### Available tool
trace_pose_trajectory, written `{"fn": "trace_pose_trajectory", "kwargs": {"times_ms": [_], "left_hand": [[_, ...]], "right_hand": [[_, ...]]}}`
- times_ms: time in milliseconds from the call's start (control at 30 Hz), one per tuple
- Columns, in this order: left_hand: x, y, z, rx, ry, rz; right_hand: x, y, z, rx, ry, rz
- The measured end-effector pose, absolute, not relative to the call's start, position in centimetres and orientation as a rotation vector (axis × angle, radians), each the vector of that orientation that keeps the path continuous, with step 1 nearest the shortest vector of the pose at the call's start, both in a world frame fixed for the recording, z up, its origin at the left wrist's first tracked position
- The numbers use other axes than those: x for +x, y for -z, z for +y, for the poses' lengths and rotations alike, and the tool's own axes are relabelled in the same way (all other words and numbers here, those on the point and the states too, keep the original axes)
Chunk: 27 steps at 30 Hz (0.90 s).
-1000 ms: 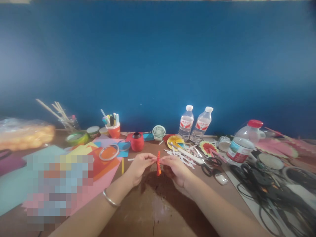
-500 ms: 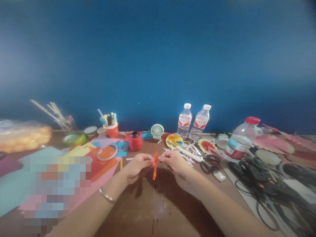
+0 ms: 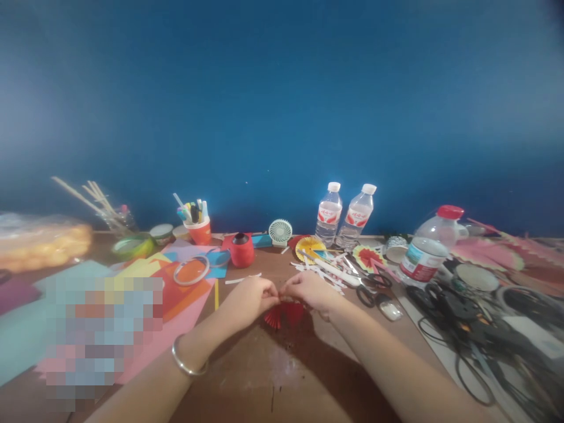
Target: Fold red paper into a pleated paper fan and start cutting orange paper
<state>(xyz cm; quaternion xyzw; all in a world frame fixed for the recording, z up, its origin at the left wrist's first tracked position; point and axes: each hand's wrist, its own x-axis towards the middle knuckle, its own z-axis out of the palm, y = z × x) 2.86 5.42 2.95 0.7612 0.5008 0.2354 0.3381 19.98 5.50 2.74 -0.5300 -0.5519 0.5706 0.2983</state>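
At the middle of the table, a red pleated paper (image 3: pixel 273 318) is fanned out beneath my fingertips, with more red showing under the right fingers. My left hand (image 3: pixel 252 301), with a silver bangle on the wrist, pinches its upper edge. My right hand (image 3: pixel 311 291) is closed on it from the other side, and the fingertips of both hands meet. Part of the paper is hidden behind the fingers. White paper strips (image 3: pixel 335 282) lie just beyond my right hand, and black-handled scissors (image 3: pixel 365 295) are to its right.
Coloured paper sheets (image 3: pixel 176 291) cover the left side, with a pen cup (image 3: pixel 200 232) behind. A red jar (image 3: pixel 242 251), a small fan (image 3: pixel 280 232) and water bottles (image 3: pixel 328 214) stand along the back. A large bottle (image 3: pixel 425 252) and black cables (image 3: pixel 458 317) occupy the right.
The folded strip, seen narrow and orange-red before, now shows as spread red pleats, lower down. My hands have come together at the fingertips.
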Motion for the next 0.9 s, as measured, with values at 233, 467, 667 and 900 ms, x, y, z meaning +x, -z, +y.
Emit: {"fn": "trace_pose_trajectory", "kwargs": {"times_ms": [233, 467, 667, 900], "left_hand": [[2.9, -3.2, 5.8, 2.006, -0.572, 1.396], [2.8, -2.5, 6.4, 1.887, -0.623, 1.355], [2.6, -2.4, 6.8, 1.721, -0.706, 1.213], [2.6, -1.6, 6.6, 1.4, -0.724, 1.07]], "right_hand": [[20.0, -2.8, 5.0, -1.419, -0.926, -1.916], [19.6, -2.7, 4.3, -1.426, -0.382, -2.109], [19.5, -2.4, 4.5, -1.355, -0.449, -2.009], [19.6, -1.3, 4.8, -1.305, -0.765, -1.799]]}}
